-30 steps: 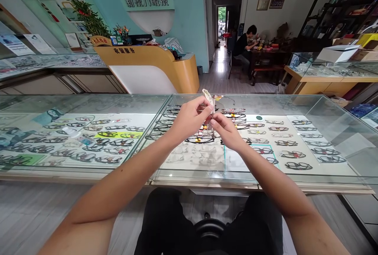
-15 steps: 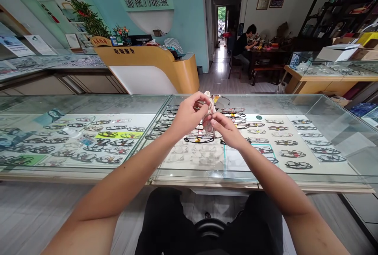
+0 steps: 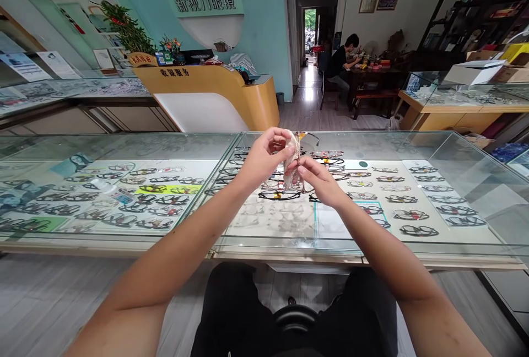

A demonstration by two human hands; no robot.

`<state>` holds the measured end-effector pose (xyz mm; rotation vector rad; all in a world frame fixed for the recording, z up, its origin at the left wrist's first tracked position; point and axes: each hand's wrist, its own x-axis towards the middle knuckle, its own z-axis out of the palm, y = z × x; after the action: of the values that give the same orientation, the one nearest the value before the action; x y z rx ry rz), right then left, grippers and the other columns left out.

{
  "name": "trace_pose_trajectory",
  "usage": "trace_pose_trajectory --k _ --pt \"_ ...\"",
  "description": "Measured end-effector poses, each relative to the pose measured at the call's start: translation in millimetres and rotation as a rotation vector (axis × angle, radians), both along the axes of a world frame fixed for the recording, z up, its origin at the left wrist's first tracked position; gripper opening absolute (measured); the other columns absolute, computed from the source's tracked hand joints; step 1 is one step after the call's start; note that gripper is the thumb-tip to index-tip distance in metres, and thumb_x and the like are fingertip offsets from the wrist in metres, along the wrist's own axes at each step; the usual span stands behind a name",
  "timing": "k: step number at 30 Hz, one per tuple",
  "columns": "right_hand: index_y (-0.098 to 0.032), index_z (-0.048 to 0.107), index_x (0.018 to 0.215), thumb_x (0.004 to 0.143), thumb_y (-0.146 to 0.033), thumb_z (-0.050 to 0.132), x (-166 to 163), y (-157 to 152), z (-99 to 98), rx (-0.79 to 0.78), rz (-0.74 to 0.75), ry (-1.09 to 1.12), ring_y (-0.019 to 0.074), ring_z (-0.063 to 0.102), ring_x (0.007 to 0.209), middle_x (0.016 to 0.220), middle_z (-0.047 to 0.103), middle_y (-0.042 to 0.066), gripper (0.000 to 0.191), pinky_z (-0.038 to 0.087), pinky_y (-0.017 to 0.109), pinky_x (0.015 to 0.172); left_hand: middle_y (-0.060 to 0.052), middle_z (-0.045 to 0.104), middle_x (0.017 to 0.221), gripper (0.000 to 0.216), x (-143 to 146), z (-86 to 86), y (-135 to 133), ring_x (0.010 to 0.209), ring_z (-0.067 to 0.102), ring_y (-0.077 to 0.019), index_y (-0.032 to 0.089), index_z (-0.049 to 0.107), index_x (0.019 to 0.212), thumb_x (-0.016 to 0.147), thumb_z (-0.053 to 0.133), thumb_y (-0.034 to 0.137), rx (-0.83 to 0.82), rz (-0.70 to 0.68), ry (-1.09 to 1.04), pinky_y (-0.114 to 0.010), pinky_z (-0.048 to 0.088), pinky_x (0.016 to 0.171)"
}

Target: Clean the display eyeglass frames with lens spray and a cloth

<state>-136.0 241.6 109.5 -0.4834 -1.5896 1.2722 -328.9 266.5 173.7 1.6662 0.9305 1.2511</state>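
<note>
Head | left hand point(image 3: 264, 155) pinches pale cloth point(image 3: 294, 146) | right hand point(image 3: 323, 182) pinches eyeglasses point(image 3: 298, 150) | eyeglasses between fingertips

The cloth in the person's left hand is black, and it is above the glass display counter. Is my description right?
Not quite: the cloth is pale, not black, as the head view shows. It is indeed in the left hand, above the glass display counter.

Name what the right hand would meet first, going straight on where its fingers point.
Likely the pale cloth in the left hand, just ahead of the right hand; depth is unclear.
</note>
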Motion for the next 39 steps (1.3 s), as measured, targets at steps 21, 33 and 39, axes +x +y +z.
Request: trace_pose_trajectory --k 21,33,39 --pt "-0.024 0.075 0.109 0.102 -0.065 0.073 6 2 -0.3 -0.094 0.109 0.037 0.0222 0.067 0.093 0.104 0.077 0.006 0.042 0.055 0.039 0.09 -0.003 0.07 0.075 0.058 -2 -1.6 -2 0.065 0.065 -0.0165 0.016 0.072 0.09 0.08 0.095 0.068 -0.406 -0.379 -0.101 -0.032 0.051 0.067" --pt "-0.023 0.076 0.108 0.097 -0.068 0.076 6 9 0.7 -0.139 0.044 0.07 0.0199 0.066 0.086 0.099 0.077 0.004 0.046 0.051 0.035 0.085 -0.004 0.076 0.084 0.055 9 -8.5 1 0.065 0.069 -0.0182 0.016 0.077 0.113 0.08 0.098 0.055 -0.419 -0.344 -0.237 -0.033 0.058 0.064" --pt "-0.023 0.075 0.107 0.098 -0.067 0.074 8 12 1.5 -0.174 0.027 0.074 0.0198 0.066 0.085 0.099 0.079 0.005 0.044 0.048 0.035 0.082 -0.001 0.071 0.077 0.049 8 -13.6 9 0.059 0.064 -0.0157 0.017 0.075 0.111 0.078 0.1 0.043 -0.42 -0.355 -0.296 -0.034 0.059 0.062"
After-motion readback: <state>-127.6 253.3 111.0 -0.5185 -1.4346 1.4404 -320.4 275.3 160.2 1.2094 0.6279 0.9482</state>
